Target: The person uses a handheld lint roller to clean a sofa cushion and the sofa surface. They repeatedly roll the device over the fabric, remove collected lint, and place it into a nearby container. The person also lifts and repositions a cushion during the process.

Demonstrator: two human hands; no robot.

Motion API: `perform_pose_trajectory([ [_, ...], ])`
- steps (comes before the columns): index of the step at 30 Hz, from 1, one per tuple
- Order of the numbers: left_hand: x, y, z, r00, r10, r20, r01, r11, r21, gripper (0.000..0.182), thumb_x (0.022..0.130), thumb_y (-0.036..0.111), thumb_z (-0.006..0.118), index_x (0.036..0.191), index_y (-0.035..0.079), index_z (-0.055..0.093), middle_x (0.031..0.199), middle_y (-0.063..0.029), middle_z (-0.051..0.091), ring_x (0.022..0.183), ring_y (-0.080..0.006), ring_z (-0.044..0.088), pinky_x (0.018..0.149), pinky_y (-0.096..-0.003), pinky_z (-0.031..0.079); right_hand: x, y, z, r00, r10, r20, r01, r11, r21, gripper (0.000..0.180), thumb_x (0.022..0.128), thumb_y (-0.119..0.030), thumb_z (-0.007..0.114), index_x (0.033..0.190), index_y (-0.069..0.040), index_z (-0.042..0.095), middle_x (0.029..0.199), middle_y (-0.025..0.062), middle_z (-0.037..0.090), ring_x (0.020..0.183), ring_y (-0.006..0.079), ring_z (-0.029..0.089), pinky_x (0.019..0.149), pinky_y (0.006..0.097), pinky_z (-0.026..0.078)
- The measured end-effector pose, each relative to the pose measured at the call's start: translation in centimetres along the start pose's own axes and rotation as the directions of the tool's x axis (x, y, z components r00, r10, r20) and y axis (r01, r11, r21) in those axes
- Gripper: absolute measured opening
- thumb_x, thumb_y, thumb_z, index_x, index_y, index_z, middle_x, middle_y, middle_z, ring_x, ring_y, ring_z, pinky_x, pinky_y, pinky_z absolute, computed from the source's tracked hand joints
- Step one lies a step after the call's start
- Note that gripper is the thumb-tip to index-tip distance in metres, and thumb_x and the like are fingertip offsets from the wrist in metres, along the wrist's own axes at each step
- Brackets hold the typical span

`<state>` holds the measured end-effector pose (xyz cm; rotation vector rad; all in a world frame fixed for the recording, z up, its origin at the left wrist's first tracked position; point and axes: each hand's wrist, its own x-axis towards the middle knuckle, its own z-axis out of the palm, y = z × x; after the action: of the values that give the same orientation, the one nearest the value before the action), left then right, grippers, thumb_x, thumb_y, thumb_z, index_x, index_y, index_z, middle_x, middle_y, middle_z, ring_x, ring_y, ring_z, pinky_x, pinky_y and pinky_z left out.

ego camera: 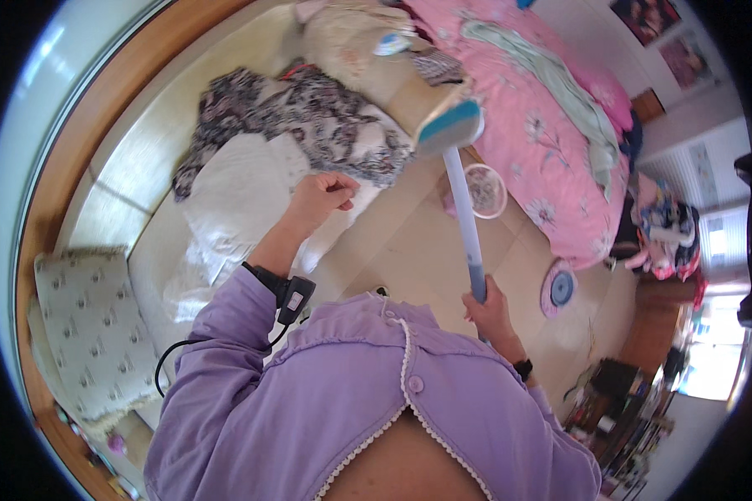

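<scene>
My right hand (490, 310) grips the lower end of a long-handled brush (460, 188) with a pale handle and a teal and grey head. The brush is raised, its head in front of a beige cloth item (357, 62) near the pink bed cover. My left hand (323, 199) holds nothing that I can see; its fingers are curled loosely, the thumb near the fingertips. Behind it lie a white cloth (235, 194) and a dark patterned fabric (326, 119) on a light surface. Each wrist wears a black band, the left one with a small device and cable.
The bed with a pink floral cover (507, 125) stands at the upper right. Beside it are a round basket (485, 191) and a round pink and blue object (561, 289) on the tiled floor. A patterned cushion (91, 332) is at the left; a cluttered shelf (626, 419) stands lower right.
</scene>
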<state>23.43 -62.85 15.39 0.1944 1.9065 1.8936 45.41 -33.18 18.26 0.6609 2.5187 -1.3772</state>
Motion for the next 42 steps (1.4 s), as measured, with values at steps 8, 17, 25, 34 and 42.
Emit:
perform_pose_trajectory([
  [8,6.8,3.1,12.2,0.944,0.052,0.324,-0.118,0.975,0.190,0.026,0.080,-0.002,0.059,0.106,-0.002,0.060,0.086,-0.0050,0.064,0.074,-0.0128,0.063,0.069,-0.0257,0.051,10.4,-7.1,-3.2,0.983,-0.182,0.036,0.175,0.973,0.148,0.032,0.077,-0.023,0.067,0.093,0.000,0.052,0.071,0.0123,0.059,0.059,0.0203,0.061,0.053,0.0345,0.048],
  [17,13.0,3.3,11.2,0.876,-0.061,0.478,-0.121,0.933,0.339,0.055,0.077,0.004,0.065,0.129,0.002,0.045,0.102,-0.0101,0.065,0.085,-0.0169,0.063,0.074,-0.0284,0.051,20.0,-6.4,-2.7,0.947,-0.252,-0.199,0.244,0.968,-0.064,0.028,0.070,-0.015,0.066,0.089,0.000,0.053,0.071,0.0164,0.058,0.065,0.0285,0.061,0.058,0.0395,0.046],
  [25,18.2,-1.2,-0.1,0.944,-0.299,0.141,0.246,0.920,0.306,0.044,0.085,0.008,0.059,0.126,0.000,0.046,0.108,-0.0131,0.063,0.086,-0.0176,0.063,0.076,-0.0272,0.051,23.1,6.3,-12.1,0.938,0.155,-0.310,-0.111,0.982,0.155,0.024,0.071,-0.009,0.063,0.090,0.002,0.055,0.068,0.0120,0.061,0.056,0.0200,0.064,0.049,0.0333,0.050],
  [34,24.8,-1.6,6.9,0.909,-0.344,-0.236,0.331,0.939,-0.095,0.029,0.089,0.013,0.056,0.116,0.004,0.052,0.100,-0.0090,0.064,0.079,-0.0134,0.061,0.073,-0.0269,0.052,35.8,15.1,-22.4,0.886,0.311,-0.344,-0.297,0.950,0.093,0.030,0.065,-0.011,0.067,0.090,0.004,0.058,0.063,0.0123,0.062,0.053,0.0198,0.063,0.046,0.0325,0.049],
  [42,19.2,-9.2,8.9,0.712,-0.598,-0.368,0.554,0.801,-0.229,0.035,0.088,0.016,0.055,0.121,0.004,0.048,0.103,-0.0111,0.063,0.077,-0.0172,0.062,0.070,-0.0290,0.051,46.0,17.3,-28.1,0.933,0.321,-0.161,-0.327,0.945,-0.008,0.031,0.066,-0.008,0.067,0.093,0.003,0.055,0.072,0.0099,0.065,0.061,0.0165,0.066,0.048,0.0286,0.053],
])
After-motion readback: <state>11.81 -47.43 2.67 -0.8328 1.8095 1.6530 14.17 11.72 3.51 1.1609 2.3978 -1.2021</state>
